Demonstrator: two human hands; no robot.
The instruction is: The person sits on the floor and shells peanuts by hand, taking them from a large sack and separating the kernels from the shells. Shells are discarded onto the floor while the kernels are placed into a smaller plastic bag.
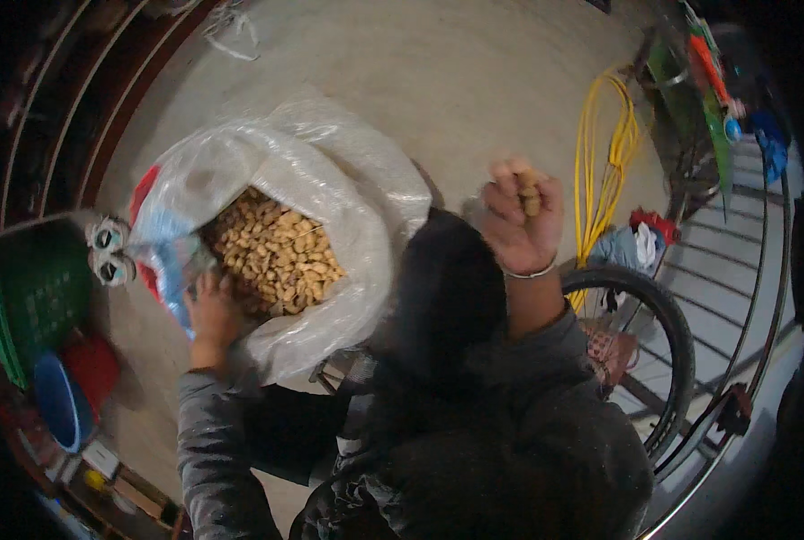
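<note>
A large white woven plastic sack point(368, 223) stands before me with its mouth turned open, full of unshelled peanuts point(287, 256). At the left edge of the sack's mouth is my left hand point(214, 307), slightly blurred, fingers over the rim; whether it grips anything cannot be told. To the right of the sack, raised above the floor, my right hand point(525, 216) has its fingers curled around a few peanuts point(529, 192). A bracelet circles the right wrist.
Left lie a green folded bag point(37, 290), a blue basin point(63, 401), a red container point(93, 371) and a pair of shoes point(110, 250). Right are a coiled yellow hose or cable point(601, 162), a black tyre point(679, 344) and a metal rack point(719, 233).
</note>
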